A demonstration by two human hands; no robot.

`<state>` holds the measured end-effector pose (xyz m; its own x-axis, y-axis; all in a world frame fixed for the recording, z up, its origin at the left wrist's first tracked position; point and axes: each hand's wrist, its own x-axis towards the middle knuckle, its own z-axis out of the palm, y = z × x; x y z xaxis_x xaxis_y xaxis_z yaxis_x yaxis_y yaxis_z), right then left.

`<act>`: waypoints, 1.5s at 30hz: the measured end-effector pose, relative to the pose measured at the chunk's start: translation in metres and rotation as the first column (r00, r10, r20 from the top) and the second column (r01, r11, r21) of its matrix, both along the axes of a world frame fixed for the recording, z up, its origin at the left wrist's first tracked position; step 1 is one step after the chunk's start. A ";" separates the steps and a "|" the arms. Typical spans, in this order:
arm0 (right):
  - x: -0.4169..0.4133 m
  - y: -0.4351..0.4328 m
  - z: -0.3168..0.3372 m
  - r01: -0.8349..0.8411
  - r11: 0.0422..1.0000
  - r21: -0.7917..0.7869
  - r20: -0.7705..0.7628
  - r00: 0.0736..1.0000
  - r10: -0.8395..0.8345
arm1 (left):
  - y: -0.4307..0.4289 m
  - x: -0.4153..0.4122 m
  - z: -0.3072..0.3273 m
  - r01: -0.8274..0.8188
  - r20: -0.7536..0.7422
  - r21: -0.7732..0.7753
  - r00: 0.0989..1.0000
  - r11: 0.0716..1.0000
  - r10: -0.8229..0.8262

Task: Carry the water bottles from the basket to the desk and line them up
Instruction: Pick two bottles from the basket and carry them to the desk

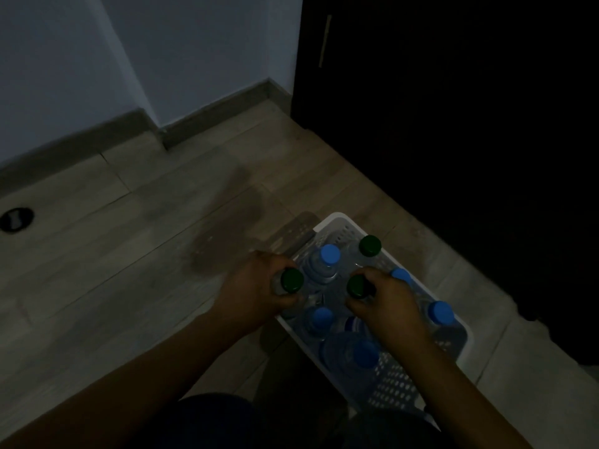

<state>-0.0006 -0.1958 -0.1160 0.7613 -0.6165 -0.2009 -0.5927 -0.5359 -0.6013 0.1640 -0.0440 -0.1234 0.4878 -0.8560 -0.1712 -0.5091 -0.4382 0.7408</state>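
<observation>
1. Two green-capped bottles sit at the centre of this dim scene: the left hand point(256, 286) wraps the neck of the green-capped bottle on the left point(291, 280) at the basket's near-left rim, and the right hand point(389, 303) clasps the green-capped bottle in the middle point(356, 286)
2. Both sets of fingers are curled tight just under the caps; neither bottle looks clear of the basket yet
3. Around them, inside the white perforated basket point(392, 388), stand a third green-capped bottle point(370, 245) at the far end and several blue-capped bottles point(330, 254), packed close and touching
4. The bottles appear clear, thin-walled plastic and seem full, so each is likely weighty and slightly squashy at the body; the stiff neck below the cap looks the surest hold, though smooth plastic could slip
5. The basket rests on a pale wood-look floor point(129, 238), beside a dark cabinet point(453, 124); a white wall point(64, 59) rises beyond
6. No desk is in view
</observation>
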 end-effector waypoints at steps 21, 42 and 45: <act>-0.012 0.009 0.047 0.117 0.992 0.053 0.354 0.926 -0.128 | 0.002 0.001 0.044 -0.021 -0.070 -0.252 0.998 0.968 0.004; 0.005 0.030 0.352 0.126 0.985 0.117 0.302 0.940 -0.156 | 0.027 0.003 0.346 -0.149 -0.162 -0.228 0.980 0.962 0.113; 0.007 0.038 0.411 0.102 0.992 0.073 0.293 0.949 -0.119 | 0.036 0.004 0.409 -0.141 -0.146 -0.215 0.983 0.966 0.111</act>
<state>0.0067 -0.1575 0.2947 0.7194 -0.6944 -0.0132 -0.4368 -0.4376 -0.7860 0.1680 -0.0076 0.2852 0.5798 -0.8130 -0.0524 -0.3518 -0.3079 0.8840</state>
